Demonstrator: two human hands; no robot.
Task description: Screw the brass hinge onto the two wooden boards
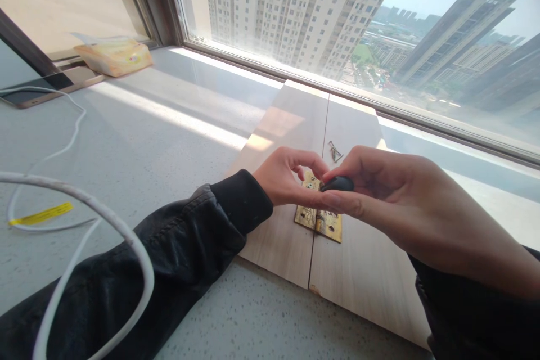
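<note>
A: What sits closest to the lens?

B: A thick white cable (105,219) arcs across the lower left, over a black sleeve (139,270) on the left arm. A yellow tag (41,214) hangs on a thinner white cord on the speckled counter (139,140).

A: And the hands?

B: They meet at the middle, over two pale wooden boards (363,270) laid side by side on the counter. The right hand (392,202) has its fingers curled in and pinches a small rounded black handle (336,183) between thumb and fingertips. The tool's tip is hidden, so I cannot tell what it is.

A: The left?

B: The left hand (287,180) is bent into a pinch too, thumb and forefinger closed together just above a brass hinge (318,216). Whether they hold something small there, I cannot tell; the fingers cover the spot.

A: Where is the hinge exactly?

B: Flat on the boards, straddling the seam between them, right under both hands and partly hidden by them.

A: Anything beyond?

B: A few loose screws (335,152) lie on the right board, just past the fingers, near the seam. Farther left, a phone (46,87) rests face up at the counter's edge, and beside it a yellow pack of tissues (113,56). Behind everything runs the window frame (295,73), with high-rise blocks (295,5) outside.
</note>
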